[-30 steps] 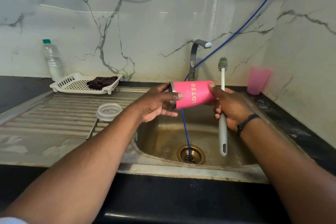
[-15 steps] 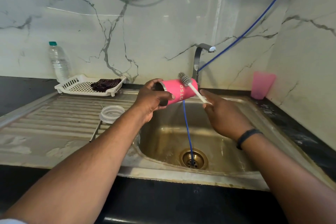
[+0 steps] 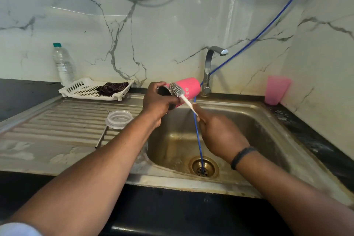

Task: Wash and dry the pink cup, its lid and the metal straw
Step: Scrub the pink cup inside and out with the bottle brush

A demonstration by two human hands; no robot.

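Both forearms reached in from the near edge, the left from 7 o'clock and the right from 5 o'clock, meeting over the sink [image 3: 268, 120]. The right hand [image 3: 220, 136], a dark band at its wrist, was clenched round the white handle of a bottle brush [image 3: 182, 96], whose bristled head pointed toward 11 o'clock and lay against the mouth of the pink cup [image 3: 188, 87]. The left hand [image 3: 158, 102] grasped that cup near its open end, fingers curled round the rim, holding it on its side above the basin with its base toward 2 o'clock, just in front of the tap [image 3: 208, 69]. At 9 o'clock of the hands, the clear lid [image 3: 119, 119] sat on the ribbed drainboard [image 3: 57, 126], with the metal straw [image 3: 101, 138] lying partly under it. Farther off at 10 o'clock stood a white rack [image 3: 84, 90] holding a dark cloth [image 3: 112, 88], and behind it a water bottle [image 3: 64, 64].
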